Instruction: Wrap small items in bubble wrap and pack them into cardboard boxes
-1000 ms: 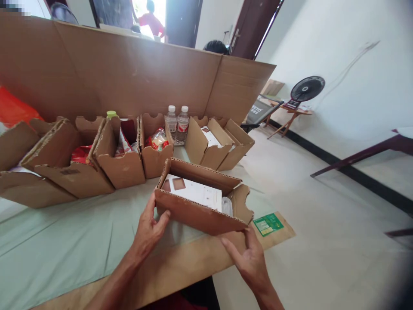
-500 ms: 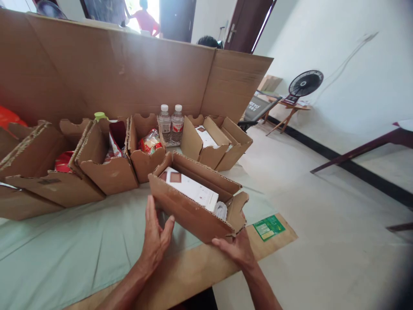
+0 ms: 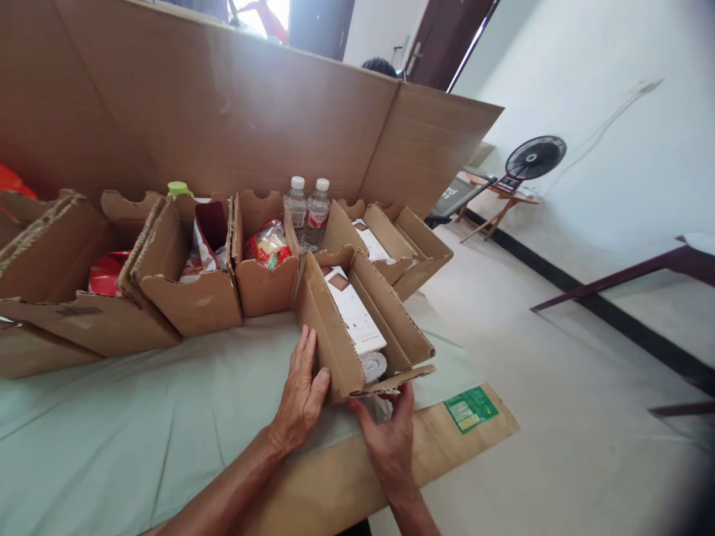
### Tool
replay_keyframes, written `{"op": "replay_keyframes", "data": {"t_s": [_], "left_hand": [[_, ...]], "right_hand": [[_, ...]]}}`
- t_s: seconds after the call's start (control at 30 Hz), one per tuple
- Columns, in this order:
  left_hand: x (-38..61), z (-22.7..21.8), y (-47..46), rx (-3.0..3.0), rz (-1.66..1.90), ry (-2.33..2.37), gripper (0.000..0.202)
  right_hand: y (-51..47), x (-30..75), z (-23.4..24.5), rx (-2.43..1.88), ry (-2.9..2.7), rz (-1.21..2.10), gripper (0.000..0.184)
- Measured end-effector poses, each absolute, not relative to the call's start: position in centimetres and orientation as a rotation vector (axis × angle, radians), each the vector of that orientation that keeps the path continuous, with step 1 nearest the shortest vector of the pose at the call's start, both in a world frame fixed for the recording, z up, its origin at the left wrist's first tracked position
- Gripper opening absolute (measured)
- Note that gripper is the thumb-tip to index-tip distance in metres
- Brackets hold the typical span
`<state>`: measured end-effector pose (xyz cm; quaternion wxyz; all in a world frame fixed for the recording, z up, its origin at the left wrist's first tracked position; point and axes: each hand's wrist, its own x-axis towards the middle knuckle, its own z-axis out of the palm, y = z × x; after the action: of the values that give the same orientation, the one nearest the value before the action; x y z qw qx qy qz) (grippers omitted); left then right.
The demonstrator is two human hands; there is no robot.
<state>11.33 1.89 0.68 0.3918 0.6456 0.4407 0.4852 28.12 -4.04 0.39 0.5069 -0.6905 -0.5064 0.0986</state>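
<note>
An open-topped cardboard box (image 3: 321,327) sits slantwise near the table's front, with a white carton (image 3: 354,313) and a roll of white material (image 3: 373,366) inside. Fingers outstretched, my left hand (image 3: 302,394) rests flat along the box's left side. My right hand (image 3: 388,432) grips the near end from below, its fingertips partly hidden by the box. Just behind, two water bottles (image 3: 316,214) stand beside a box with a plastic-wrapped packet (image 3: 272,244). Another box (image 3: 385,223), holding a similar white carton, is behind on the right.
More cardboard boxes (image 3: 190,301) line the left, some with red packets. A tall cardboard panel (image 3: 251,112) rises behind them. Green cloth (image 3: 223,387) covers the table. A fan (image 3: 536,156) stands by the right wall; a person's head (image 3: 380,67) shows beyond the panel.
The held box has turned so its far end points more toward the back row, its near end swinging left. My left hand has moved right and up with it; my right hand has shifted left.
</note>
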Motion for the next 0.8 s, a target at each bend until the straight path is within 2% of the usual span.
{"op": "replay_keyframes", "data": {"t_s": [0.27, 0.37, 0.5, 0.57, 0.8], "left_hand": [[11.1, 0.0, 2.4, 1.545, 1.260, 1.143, 0.063], [11.2, 0.0, 2.4, 1.492, 1.244, 1.192, 0.067], [11.2, 0.4, 2.3, 1.452, 1.179, 1.228, 0.070], [11.2, 0.7, 2.3, 1.452, 1.141, 1.232, 0.070], [11.0, 1.1, 2.4, 1.442, 1.105, 1.227, 0.069]], "right_hand": [[3.6, 27.6, 1.6, -1.621, -1.386, 0.106, 0.070], [7.7, 26.8, 3.3, -1.775, -1.502, 0.061, 0.062], [11.9, 25.8, 5.7, -2.058, -1.671, 0.073, 0.037], [13.1, 25.6, 6.3, -2.102, -1.673, 0.095, 0.031], [13.1, 26.4, 6.4, -2.198, -1.653, 0.180, 0.041]]}}
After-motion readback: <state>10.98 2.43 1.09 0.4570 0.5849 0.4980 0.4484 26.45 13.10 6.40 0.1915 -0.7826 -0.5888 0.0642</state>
